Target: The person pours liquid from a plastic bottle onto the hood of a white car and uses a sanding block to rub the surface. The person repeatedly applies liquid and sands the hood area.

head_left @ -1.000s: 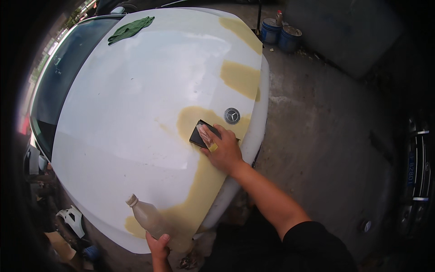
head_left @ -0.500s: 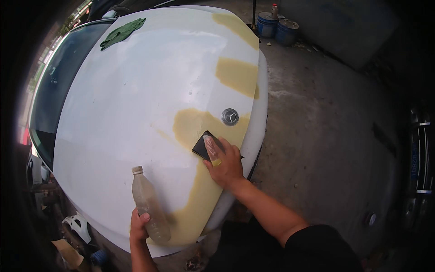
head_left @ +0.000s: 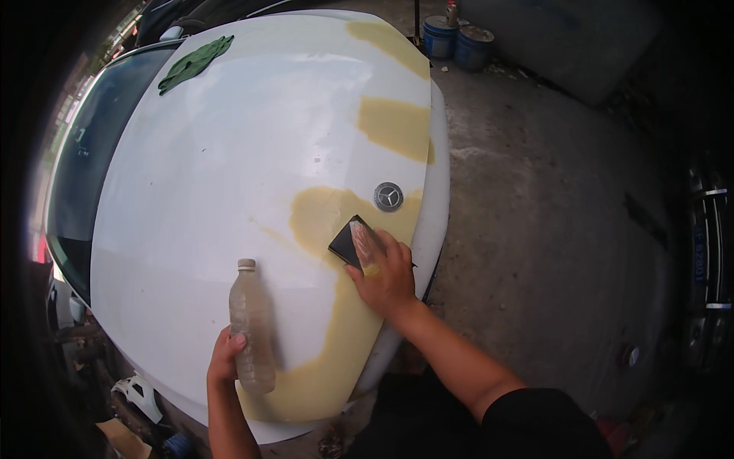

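Observation:
Below me is a white car hood point(head_left: 199, 199) with several beige-yellow patches point(head_left: 390, 122) along its right edge. My right hand point(head_left: 384, 277) grips a black rectangular pad point(head_left: 345, 244), with a pale piece topped by a yellow end on it, and rests it on a patch just below the round silver emblem point(head_left: 388, 196). My left hand point(head_left: 227, 353) is closed round a clear plastic bottle point(head_left: 252, 306) of cloudy liquid with a cap on, held upright in the picture over the lower part of the hood. A green cloth point(head_left: 195, 65) lies at the hood's upper left.
The windshield point(head_left: 103, 130) curves along the left. Two blue buckets point(head_left: 474, 53) stand on the concrete floor point(head_left: 543, 214) at top right. A dark car bumper point(head_left: 707, 260) is at far right. A white car part point(head_left: 144, 398) and cardboard point(head_left: 122, 437) lie at lower left.
My left hand has raised the bottle up the picture and turned it more upright. My right hand with the pad has moved slightly right and down from where it was a second ago.

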Demonstrator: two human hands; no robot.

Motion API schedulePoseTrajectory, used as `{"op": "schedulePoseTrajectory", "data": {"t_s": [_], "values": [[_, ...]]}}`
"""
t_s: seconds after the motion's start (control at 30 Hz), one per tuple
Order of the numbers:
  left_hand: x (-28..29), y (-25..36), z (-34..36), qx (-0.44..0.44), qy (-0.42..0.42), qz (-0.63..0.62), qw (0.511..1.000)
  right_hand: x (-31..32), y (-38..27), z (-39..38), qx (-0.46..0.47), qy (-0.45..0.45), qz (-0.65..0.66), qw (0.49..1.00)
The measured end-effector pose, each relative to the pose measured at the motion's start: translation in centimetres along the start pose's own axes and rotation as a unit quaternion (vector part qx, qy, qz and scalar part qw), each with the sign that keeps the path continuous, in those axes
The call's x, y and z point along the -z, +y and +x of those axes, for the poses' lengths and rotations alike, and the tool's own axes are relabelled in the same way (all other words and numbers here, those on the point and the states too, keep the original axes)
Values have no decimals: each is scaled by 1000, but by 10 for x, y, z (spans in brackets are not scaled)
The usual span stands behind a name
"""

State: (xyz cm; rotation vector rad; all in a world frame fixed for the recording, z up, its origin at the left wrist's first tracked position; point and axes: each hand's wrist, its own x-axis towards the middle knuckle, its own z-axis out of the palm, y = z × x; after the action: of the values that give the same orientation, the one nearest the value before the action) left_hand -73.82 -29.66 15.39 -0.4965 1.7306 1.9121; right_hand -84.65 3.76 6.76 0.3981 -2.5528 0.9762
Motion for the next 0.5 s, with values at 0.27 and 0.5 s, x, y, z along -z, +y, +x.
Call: {"op": "schedulePoseTrajectory", "data": {"t_s": [0.27, 0.5], "values": [[3, 24, 5, 8, -21, 1, 1000, 5, -19, 15, -97, -1, 35, 995], [19, 56, 10, 63, -72, 43, 995, 5, -34, 66, 49, 37, -72, 996]]}}
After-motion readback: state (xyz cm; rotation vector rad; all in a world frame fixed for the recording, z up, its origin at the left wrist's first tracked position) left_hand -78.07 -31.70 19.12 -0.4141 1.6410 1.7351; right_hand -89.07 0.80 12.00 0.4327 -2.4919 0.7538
